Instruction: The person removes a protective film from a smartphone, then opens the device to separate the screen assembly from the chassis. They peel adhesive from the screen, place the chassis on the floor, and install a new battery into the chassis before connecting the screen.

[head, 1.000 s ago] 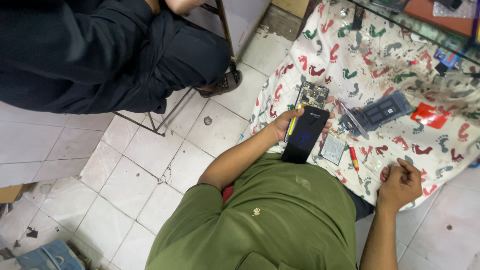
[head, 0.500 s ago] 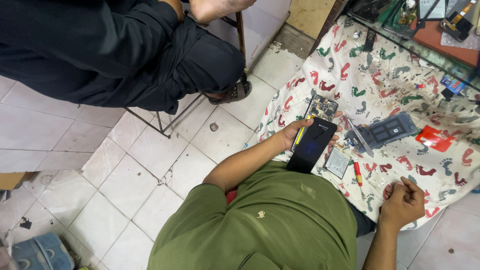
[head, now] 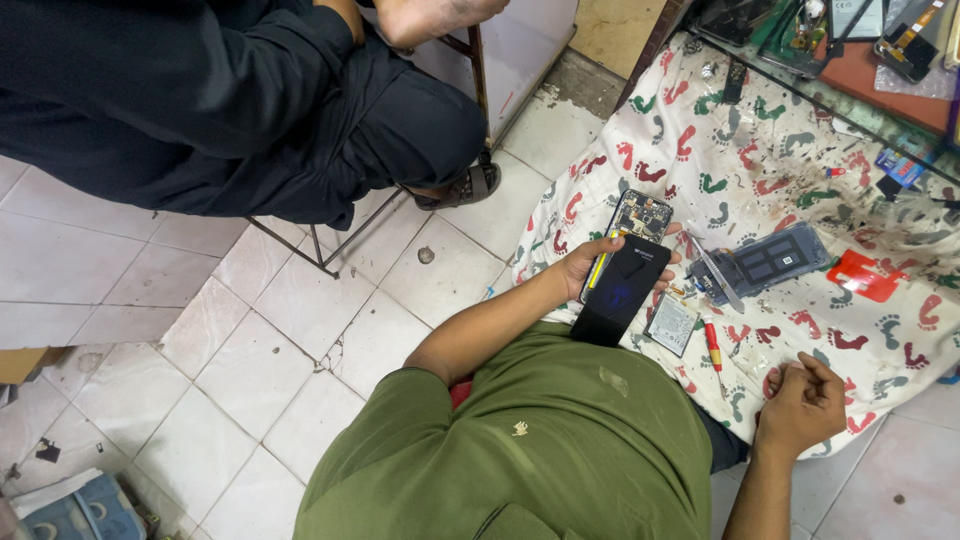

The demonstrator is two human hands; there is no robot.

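Keep the left hand (head: pixel 585 265) wrapped around the opened phone (head: pixel 625 270), held just above the cloth (head: pixel 760 150), lift the loose black panel slowly, and keep the right hand (head: pixel 800 405), loosely curled and empty, near the screwdriver (head: pixel 713 345).

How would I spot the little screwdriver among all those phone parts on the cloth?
Find the white cloth printed with coloured footprints, then the opened phone held in the left hand. Just right of it lies a small grey battery, and beside that the screwdriver, between the two hands. Its red handle with a yellow band sets it apart from the grey and black parts nearby.
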